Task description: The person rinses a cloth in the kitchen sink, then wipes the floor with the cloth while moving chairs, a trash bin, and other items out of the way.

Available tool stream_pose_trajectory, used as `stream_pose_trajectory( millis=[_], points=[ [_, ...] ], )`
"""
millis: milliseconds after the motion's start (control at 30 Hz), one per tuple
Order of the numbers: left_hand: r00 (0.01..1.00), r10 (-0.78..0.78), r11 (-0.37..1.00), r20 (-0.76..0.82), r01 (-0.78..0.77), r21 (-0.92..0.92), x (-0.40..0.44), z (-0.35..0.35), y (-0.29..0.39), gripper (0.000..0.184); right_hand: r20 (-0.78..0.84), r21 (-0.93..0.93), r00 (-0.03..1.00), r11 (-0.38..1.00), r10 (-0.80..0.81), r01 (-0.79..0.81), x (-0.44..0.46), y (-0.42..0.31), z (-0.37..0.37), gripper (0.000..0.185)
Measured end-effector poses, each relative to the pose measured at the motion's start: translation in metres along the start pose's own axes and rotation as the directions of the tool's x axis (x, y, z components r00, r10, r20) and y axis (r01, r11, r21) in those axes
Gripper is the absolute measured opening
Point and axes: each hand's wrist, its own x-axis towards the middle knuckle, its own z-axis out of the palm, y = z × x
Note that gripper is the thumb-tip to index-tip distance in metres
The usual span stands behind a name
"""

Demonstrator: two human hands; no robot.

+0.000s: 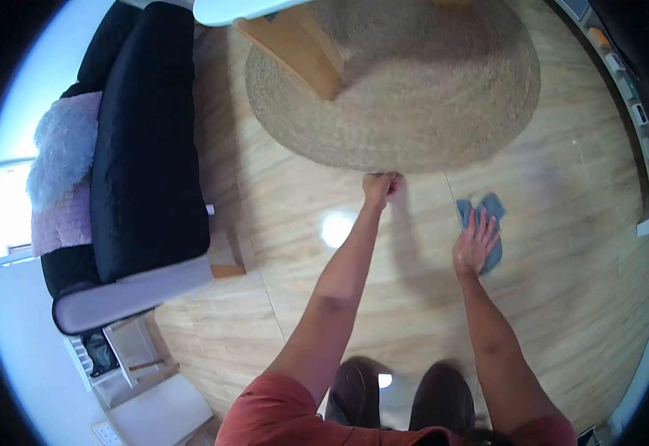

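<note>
My left hand (pixel 379 188) is closed at the near edge of a round woven rug (pixel 413 126), with its fingers curled against the rim. How much of the rim lies inside the fingers is hidden. Off to the right, my right hand (pixel 475 245) presses flat on a blue-grey cloth (pixel 492 257) with its fingers spread. The cloth lies bunched on the shiny, wood-look tiled floor (pixel 562 297) and shows between and beyond the fingers.
A wooden leg (pixel 302 52) of a white-topped table stands on the rug. On the left is a dark sofa (pixel 150 141) with a fluffy cushion (pixel 63 156). A pale chair (pixel 157 409) is at lower left. Shelves with small items (pixel 640 115) line the right side.
</note>
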Motion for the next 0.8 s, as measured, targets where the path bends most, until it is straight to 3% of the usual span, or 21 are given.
stream_pose_trajectory(
  millis=[67,100,133,167,200,233,267,300,333,400,433,467,500,533,567,600,633,667,700,767,800],
  points=[
    [0.999,0.031,0.966,0.022,-0.036,0.256,-0.042,-0.014,-0.017,0.009,0.012,0.069,0.999,0.997,-0.043,0.042,0.004,0.001,-0.02,0.059],
    [0.983,0.14,0.967,-0.122,-0.109,0.232,-0.078,-0.015,-0.032,0.018,0.014,0.098,0.99,0.985,-0.143,0.141,-0.001,0.01,-0.017,0.058],
    [0.955,0.252,0.84,-0.158,-0.135,0.525,-0.099,-0.026,-0.058,0.026,0.004,0.133,0.97,0.962,-0.242,0.239,-0.007,0.017,-0.008,0.056],
    [0.915,0.375,0.721,-0.15,-0.187,0.667,-0.141,-0.029,-0.062,0.028,0.058,0.189,0.895,0.885,-0.443,0.426,-0.027,0.025,0.002,0.054],
    [0.927,0.316,0.7,-0.201,-0.085,0.709,-0.18,-0.033,-0.069,0.031,0.099,0.263,0.777,0.769,-0.622,0.583,-0.051,0.037,0.007,0.052],
    [0.907,0.378,0.586,-0.187,-0.079,0.806,-0.214,-0.04,-0.081,0.036,0.132,0.263,0.771,0.772,-0.622,0.578,-0.077,0.055,0.003,0.052],
    [0.922,0.352,0.593,-0.163,-0.085,0.801,-0.241,-0.055,-0.1,0.041,0.143,0.474,0.433,0.445,-0.89,0.759,-0.1,0.074,-0.003,0.046],
    [0.896,0.433,0.496,-0.094,-0.15,0.855,-0.267,-0.073,-0.119,0.046,0.048,0.648,0.03,0.054,-0.998,0.759,-0.108,0.089,-0.006,0.041],
    [0.92,0.377,0.368,-0.107,-0.043,0.929,-0.288,-0.092,-0.135,0.056,0.065,0.653,0.024,0.061,-0.998,0.755,-0.105,0.106,-0.012,0.041],
    [0.942,0.212,0.381,-0.262,0.168,0.909,-0.328,-0.125,-0.164,0.091,0.248,0.428,0.235,0.324,-0.94,0.844,-0.08,0.145,-0.031,0.042],
    [0.967,0.157,0.251,-0.202,0.159,0.955,-0.348,-0.136,-0.173,0.099,0.359,0.368,0.479,0.593,-0.801,0.717,-0.058,0.162,-0.047,0.043],
    [0.983,0.101,0.114,-0.151,0.14,0.984,-0.359,-0.146,-0.179,0.108,0.078,0.125,0.703,0.707,-0.707,0.696,-0.045,0.2,-0.012,0.045],
    [0.979,0.099,0.12,-0.177,0.164,0.979,-0.363,-0.153,-0.188,0.108,0.095,-0.009,0.79,0.793,-0.605,0.609,-0.018,0.217,-0.031,0.044],
    [0.993,-0.027,0.198,-0.117,0.12,0.973,-0.368,-0.161,-0.198,0.115,-0.188,0.001,0.879,0.895,-0.438,0.446,0.0,0.246,-0.021,0.043],
    [0.991,-0.082,0.244,-0.103,0.12,0.962,-0.371,-0.169,-0.204,0.118,-0.202,-0.196,0.936,0.948,-0.289,0.25,0.024,0.27,-0.018,0.047],
    [0.987,-0.137,0.289,-0.089,0.126,0.949,-0.374,-0.176,-0.21,0.121,-0.312,-0.073,0.949,0.995,0.042,-0.068,0.038,0.277,-0.013,0.053],
    [0.983,-0.104,0.341,-0.15,0.176,0.923,-0.374,-0.175,-0.217,0.123,-0.382,-0.077,0.844,0.897,0.376,-0.434,0.049,0.267,0.0,0.057],
    [0.975,-0.118,0.358,-0.19,0.221,0.907,-0.373,-0.171,-0.21,0.123,-0.449,-0.058,0.621,0.673,0.643,-0.738,0.06,0.25,0.014,0.061],
    [0.964,-0.132,0.375,-0.231,0.264,0.889,-0.372,-0.167,-0.202,0.124,-0.435,-0.062,0.65,0.699,0.623,-0.712,0.061,0.225,0.037,0.061],
    [0.941,-0.185,0.335,-0.283,0.331,0.882,-0.368,-0.163,-0.19,0.124,-0.499,-0.355,0.856,0.87,0.133,-0.342,0.05,0.177,0.089,0.066],
    [0.928,-0.226,0.278,-0.296,0.352,0.894,-0.366,-0.166,-0.19,0.124,-0.268,-0.094,0.963,0.996,-0.019,-0.007,0.031,0.082,0.049,0.064]
  ],
)
